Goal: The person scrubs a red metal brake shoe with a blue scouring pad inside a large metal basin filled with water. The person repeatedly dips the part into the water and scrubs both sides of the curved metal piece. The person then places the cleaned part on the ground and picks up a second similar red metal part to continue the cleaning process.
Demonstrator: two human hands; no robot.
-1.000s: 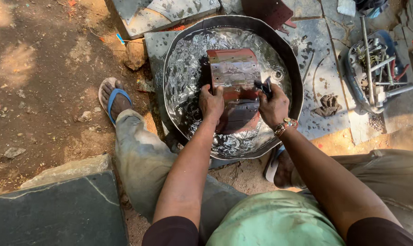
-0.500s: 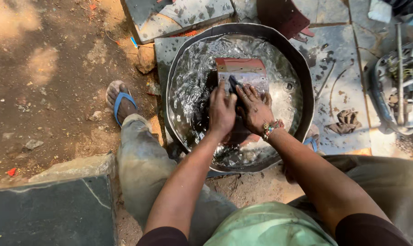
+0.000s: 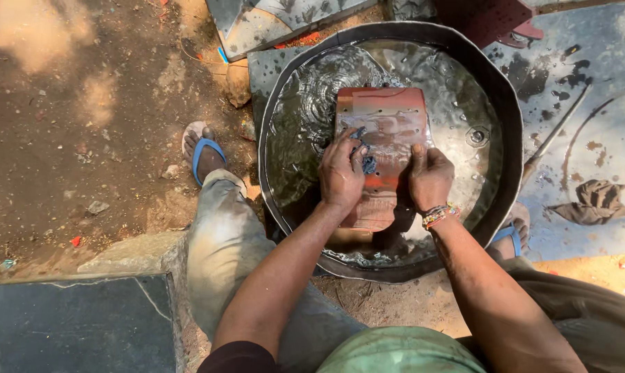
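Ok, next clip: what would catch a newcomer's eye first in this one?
First, the big round metal basin of rippling water at the centre, with a reddish-brown flat metal piece lying in it. Both hands press on that piece: the left hand has a small blue scrubbing pad at its fingers, and the right hand grips the right edge. A crumpled dark rag lies on the wet slab to the right.

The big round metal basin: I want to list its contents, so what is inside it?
The round metal basin holds rippling water and a reddish metal plate; both hands cover the plate's middle, so that part is hidden.
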